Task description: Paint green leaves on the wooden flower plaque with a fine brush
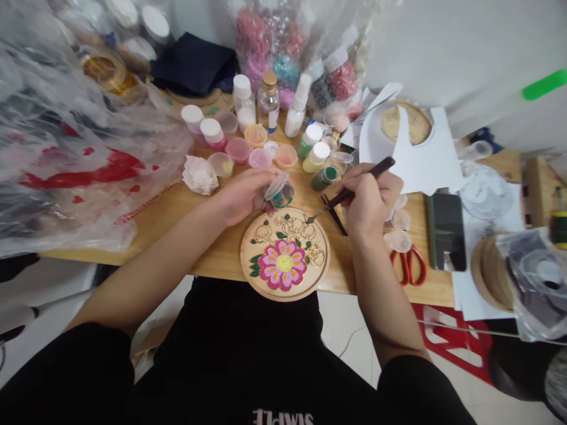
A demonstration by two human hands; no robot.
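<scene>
My left hand (254, 192) is closed around a small clear cup (286, 196) with green stuff inside, its lid tipped up beside the rim. In my right hand (370, 198) is a small palette knife (341, 198) with a dark handle; its metal tip is at the upper right part of a round wooden board (248, 254). That board overhangs the table's front edge. A pink flower (282, 264) with a yellow centre fills its lower half, and green leaves and gold outlines curl above it. Dark tweezers (334, 215) lie under the knife.
Open colour cups (238, 151) and white-capped bottles (214, 134) stand behind my hands. An open dark green jar (325, 177) is near the knife. Red-handled scissors (408, 265) and a phone (447, 231) lie at right. Plastic bags (66, 159) cover the left side.
</scene>
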